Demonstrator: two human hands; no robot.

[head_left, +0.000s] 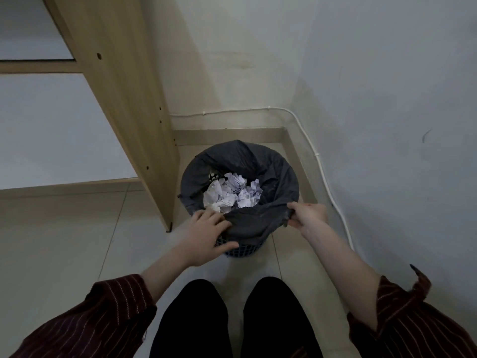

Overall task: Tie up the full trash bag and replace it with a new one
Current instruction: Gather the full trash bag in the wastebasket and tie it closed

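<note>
Two hands are stretched down to a blue mesh wastebasket (242,250) that stands on the tiled floor (64,241) in a corner. The left hand (206,237) is laid on the near left of the rim, its fingers spread and fairly straight over the folded-over edge of the dark grey trash bag (247,226), its thumb set against the basket's mesh side below. Nothing is seen to be gripped by it, and its outline is slightly blurred. The right hand (307,215) is closed on the bag at the near right of the rim, where a fold of the plastic is pinched between thumb and curled fingers just outside the rim. Between the two hands the bag's edge is draped over the rim. Just beyond the hands, inside the bag, crumpled white paper (232,192) is heaped nearly to the rim. A wooden shelf panel (124,99) is seen beyond the left hand, just beside the basket. A white cable (322,171) is run along the wall beyond the right hand. Dark red striped sleeves (108,313) are worn behind both bare forearms.
</note>
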